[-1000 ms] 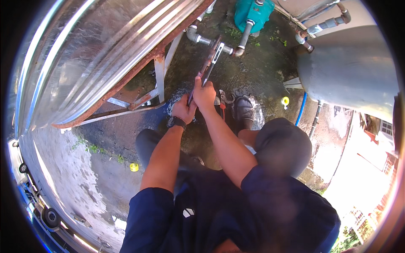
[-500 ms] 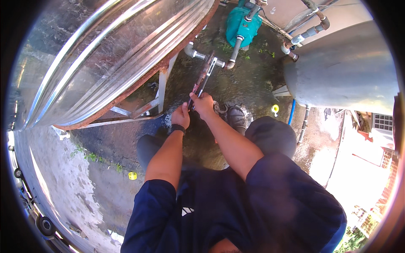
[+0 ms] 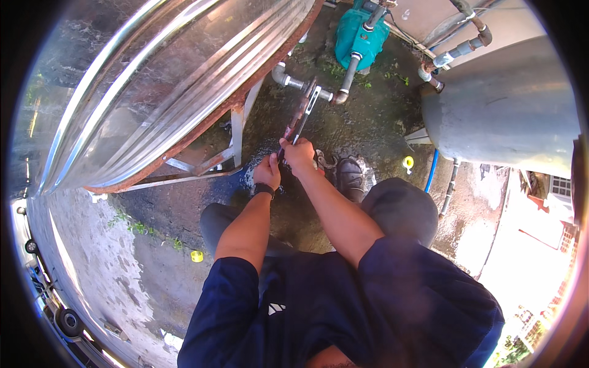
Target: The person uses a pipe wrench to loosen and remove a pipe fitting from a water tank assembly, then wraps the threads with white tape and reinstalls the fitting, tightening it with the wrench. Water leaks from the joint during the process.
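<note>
A rusty, reddish pipe wrench (image 3: 299,113) reaches from my hands to a grey pipe (image 3: 296,83) that runs between two elbows. Alongside it lies a slimmer, pale tool (image 3: 311,103) with a long slot near its far end. My right hand (image 3: 299,157) is closed round the handles, which lie close together. My left hand (image 3: 267,172), with a dark band at the wrist, is closed at the near end of the wrench handle. Fingers hide most of the grips, so how the handles divide between the hands is unclear.
A teal pump (image 3: 361,40) connects to the pipework ahead. A large ribbed metal tank (image 3: 153,92) on a rusty stand (image 3: 237,132) is at left, another metal tank (image 3: 503,101) at right. Yellow tape rolls (image 3: 408,162) (image 3: 196,256) and a blue hose (image 3: 432,170) lie nearby.
The whole view has shifted slightly, so the surroundings appear a little further right and lower. Both hands keep their hold, and the wrench stays at the same pipe.
</note>
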The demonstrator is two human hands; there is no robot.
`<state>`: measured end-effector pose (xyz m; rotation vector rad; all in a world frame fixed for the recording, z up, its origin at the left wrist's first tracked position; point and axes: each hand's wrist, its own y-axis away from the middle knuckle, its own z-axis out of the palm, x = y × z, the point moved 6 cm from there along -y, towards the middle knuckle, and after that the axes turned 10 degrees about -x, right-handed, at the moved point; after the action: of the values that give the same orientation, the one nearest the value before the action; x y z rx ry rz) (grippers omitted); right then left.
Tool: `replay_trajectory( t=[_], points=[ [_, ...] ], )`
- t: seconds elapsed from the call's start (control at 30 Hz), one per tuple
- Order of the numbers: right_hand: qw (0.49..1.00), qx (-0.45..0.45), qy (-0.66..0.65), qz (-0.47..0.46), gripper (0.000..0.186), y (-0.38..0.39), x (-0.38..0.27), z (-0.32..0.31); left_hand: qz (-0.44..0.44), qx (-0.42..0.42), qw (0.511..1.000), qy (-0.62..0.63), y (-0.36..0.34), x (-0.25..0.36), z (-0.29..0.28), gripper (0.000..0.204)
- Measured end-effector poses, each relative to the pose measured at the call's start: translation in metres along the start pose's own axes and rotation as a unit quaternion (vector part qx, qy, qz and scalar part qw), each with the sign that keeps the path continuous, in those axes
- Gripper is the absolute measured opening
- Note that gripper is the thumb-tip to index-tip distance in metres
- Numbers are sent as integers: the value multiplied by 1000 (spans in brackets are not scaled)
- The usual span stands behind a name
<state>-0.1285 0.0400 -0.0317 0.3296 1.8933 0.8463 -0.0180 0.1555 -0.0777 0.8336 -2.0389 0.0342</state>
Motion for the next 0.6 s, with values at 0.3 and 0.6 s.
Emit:
replay_trajectory(
  t=[0.3, 0.6],
  points=[
    [1000, -12, -17, -21, 39, 1, -1, 1, -16, -44, 999, 11, -6, -15, 9, 48],
    [991, -41, -7, -129, 65, -7, 1, -10, -10, -112, 943, 312, -22, 25, 10, 64]
  ],
)
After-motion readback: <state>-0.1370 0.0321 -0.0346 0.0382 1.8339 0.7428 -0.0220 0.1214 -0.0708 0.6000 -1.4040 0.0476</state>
